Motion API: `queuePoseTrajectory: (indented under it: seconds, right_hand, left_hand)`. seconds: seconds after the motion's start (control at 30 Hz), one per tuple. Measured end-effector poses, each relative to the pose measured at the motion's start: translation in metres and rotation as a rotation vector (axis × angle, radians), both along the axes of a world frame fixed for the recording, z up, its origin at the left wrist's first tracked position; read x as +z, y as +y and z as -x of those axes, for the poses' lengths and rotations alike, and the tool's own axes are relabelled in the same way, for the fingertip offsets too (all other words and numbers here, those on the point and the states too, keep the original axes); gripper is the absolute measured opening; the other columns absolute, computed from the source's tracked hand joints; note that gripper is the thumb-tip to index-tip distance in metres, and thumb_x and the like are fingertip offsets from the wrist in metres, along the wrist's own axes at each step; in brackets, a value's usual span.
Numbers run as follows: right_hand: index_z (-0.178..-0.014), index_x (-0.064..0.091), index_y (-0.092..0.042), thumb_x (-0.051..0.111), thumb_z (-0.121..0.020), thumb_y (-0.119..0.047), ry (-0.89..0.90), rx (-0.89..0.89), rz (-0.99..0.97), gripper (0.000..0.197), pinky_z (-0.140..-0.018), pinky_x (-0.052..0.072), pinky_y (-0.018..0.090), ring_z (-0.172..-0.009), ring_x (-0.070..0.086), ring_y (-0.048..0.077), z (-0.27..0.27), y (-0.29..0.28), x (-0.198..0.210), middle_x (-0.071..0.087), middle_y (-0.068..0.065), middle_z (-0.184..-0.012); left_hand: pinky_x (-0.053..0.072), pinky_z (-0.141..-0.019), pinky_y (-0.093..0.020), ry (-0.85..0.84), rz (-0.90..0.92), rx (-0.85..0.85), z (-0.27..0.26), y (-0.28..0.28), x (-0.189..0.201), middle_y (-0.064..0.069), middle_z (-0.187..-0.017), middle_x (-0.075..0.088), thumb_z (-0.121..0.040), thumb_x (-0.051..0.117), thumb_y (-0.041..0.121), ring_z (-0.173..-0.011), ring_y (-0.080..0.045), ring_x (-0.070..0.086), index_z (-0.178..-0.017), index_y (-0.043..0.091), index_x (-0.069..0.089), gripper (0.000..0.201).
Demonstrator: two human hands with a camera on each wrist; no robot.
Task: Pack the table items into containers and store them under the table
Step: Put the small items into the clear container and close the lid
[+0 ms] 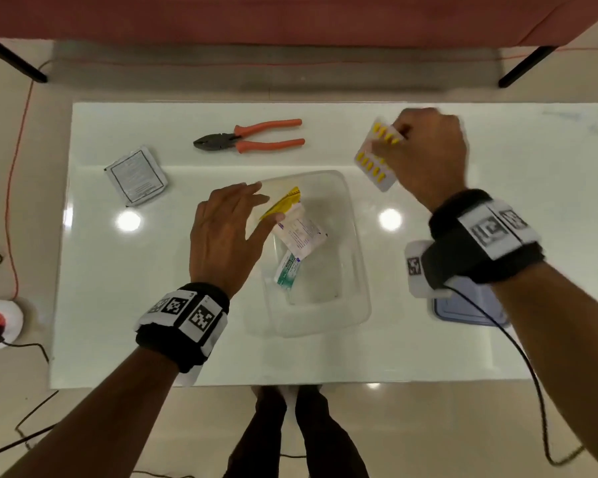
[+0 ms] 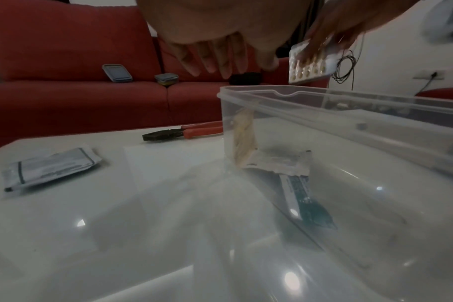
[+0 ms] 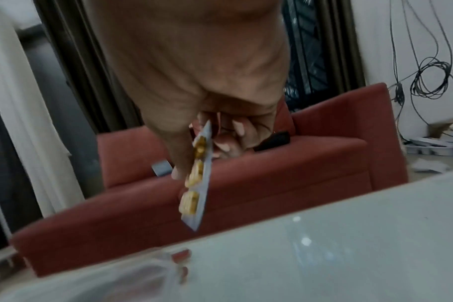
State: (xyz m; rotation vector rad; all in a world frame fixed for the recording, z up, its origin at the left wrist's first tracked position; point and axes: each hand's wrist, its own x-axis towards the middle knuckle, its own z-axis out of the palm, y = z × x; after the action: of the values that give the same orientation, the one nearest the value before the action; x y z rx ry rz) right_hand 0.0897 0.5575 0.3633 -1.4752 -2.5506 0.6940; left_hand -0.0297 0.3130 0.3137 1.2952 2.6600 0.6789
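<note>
Left hand (image 1: 227, 232) flat beside container (image 1: 354, 257)

right hand (image 1: 428, 155): motion-blurred in head view; fingertips hidden behind the blister pack (image 1: 377, 157)
blister pack print: unreadable
blue lid (image 1: 463, 313): mostly covered by the right wrist band
sachet (image 1: 136, 175) text: too small to read
container (image 3: 91, 275): only a smear in right wrist view
</note>
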Motion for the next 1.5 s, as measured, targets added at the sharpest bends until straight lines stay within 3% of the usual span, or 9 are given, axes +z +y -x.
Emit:
queuePoseTrajectory:
  seconds: [0.1,0.3,0.47,0.6,0.8,1.0,1.13,1.27,1.5]
  right_hand:
    - [-0.069,0.061,-0.018,0.074,-0.072,-0.053,0.195,-0.007,0.09,0.038,-0.052,0.033,0.027,-0.061,0.051,0.016,-0.011,-0.045,0.034,0.055,-0.002,-0.062]
    - [-0.098,0.066,-0.023,0.071,-0.071,-0.063,0.116,-0.031,0.242,0.049,-0.072,0.046,0.03,-0.083,0.064,0.014,0.004,-0.118,0.024,0.068,-0.008,-0.079]
    - [-0.093,0.068,-0.022,0.072,-0.074,-0.057,0.167,-0.021,0.482,0.04,-0.076,0.053,0.035,-0.079,0.066,0.017,0.045,-0.189,0.024,0.069,-0.008,-0.073]
    - [-0.1,0.065,-0.02,0.07,-0.076,-0.057,0.171,0.015,0.541,0.045,-0.079,0.052,0.036,-0.088,0.065,0.017,0.087,-0.209,0.022,0.071,-0.006,-0.085]
    - [-0.117,0.056,-0.007,0.07,-0.083,-0.038,0.181,-0.101,0.526,0.048,-0.09,0.048,0.036,-0.113,0.056,0.026,0.207,-0.176,-0.019,0.06,0.009,-0.119]
    - [-0.143,0.03,0.001,0.048,-0.094,-0.027,-0.516,0.086,0.055,0.059,-0.106,0.033,0.057,-0.136,0.026,0.048,0.267,-0.16,-0.086,0.023,0.028,-0.151]
    - [-0.135,0.04,0.006,0.05,-0.091,-0.019,-0.722,0.145,-0.099,0.052,-0.092,0.046,0.055,-0.121,0.041,0.054,0.261,-0.156,-0.109,0.031,0.029,-0.143]
    - [-0.12,0.053,0.003,0.061,-0.082,-0.013,-0.658,0.305,-0.178,0.042,-0.082,0.054,0.046,-0.101,0.057,0.044,0.263,-0.156,-0.117,0.049,0.027,-0.122]
    - [-0.114,0.053,-0.001,0.052,-0.09,-0.008,-0.457,0.386,-0.168,0.025,-0.078,0.051,0.042,-0.096,0.061,0.035,0.258,-0.178,-0.098,0.054,0.021,-0.115]
  left_hand:
    - [0.037,-0.093,-0.025,-0.021,-0.121,0.099,-0.001,-0.01,0.002,0.01,-0.119,0.067,-0.097,0.052,0.038,-0.114,-0.012,0.057,-0.106,0.022,0.068,0.024]
    - [0.038,-0.1,-0.028,-0.155,-0.217,0.397,0.017,-0.029,-0.016,0.007,-0.12,0.064,-0.097,0.047,0.04,-0.115,-0.013,0.052,-0.117,0.021,0.061,0.031]
    - [0.028,-0.111,-0.046,-0.12,0.312,0.411,0.086,-0.047,-0.056,-0.01,-0.158,0.023,-0.093,0.048,0.049,-0.144,-0.029,0.024,-0.148,0.012,0.028,0.07]
    - [0.019,-0.117,-0.053,-0.142,0.426,0.37,0.132,-0.062,-0.075,-0.012,-0.162,0.001,-0.089,0.053,0.053,-0.15,-0.03,0.007,-0.153,0.015,0.01,0.086]
    - [0.035,-0.107,-0.053,-0.137,0.388,0.287,0.148,-0.088,-0.078,-0.016,-0.156,0.028,-0.081,0.063,0.055,-0.137,-0.038,0.035,-0.133,0.011,0.045,0.07]
    - [0.04,-0.098,-0.048,-0.208,0.365,0.388,0.145,-0.11,-0.08,-0.013,-0.151,0.037,-0.078,0.069,0.049,-0.131,-0.034,0.041,-0.105,0.007,0.06,0.052]
    - [0.046,-0.079,-0.045,-0.169,0.336,0.43,0.15,-0.11,-0.072,-0.009,-0.117,0.055,-0.069,0.077,0.047,-0.107,-0.033,0.053,-0.112,0.01,0.049,0.063]
    - [0.046,-0.091,-0.045,-0.396,0.244,0.567,0.146,-0.112,-0.072,-0.008,-0.133,0.05,-0.066,0.082,0.043,-0.119,-0.032,0.052,-0.135,0.01,0.035,0.09]
    - [0.049,-0.098,-0.041,-0.633,-0.101,0.833,0.122,-0.119,-0.064,-0.01,-0.127,0.059,-0.082,0.072,0.025,-0.117,-0.031,0.057,-0.129,0.01,0.044,0.057]
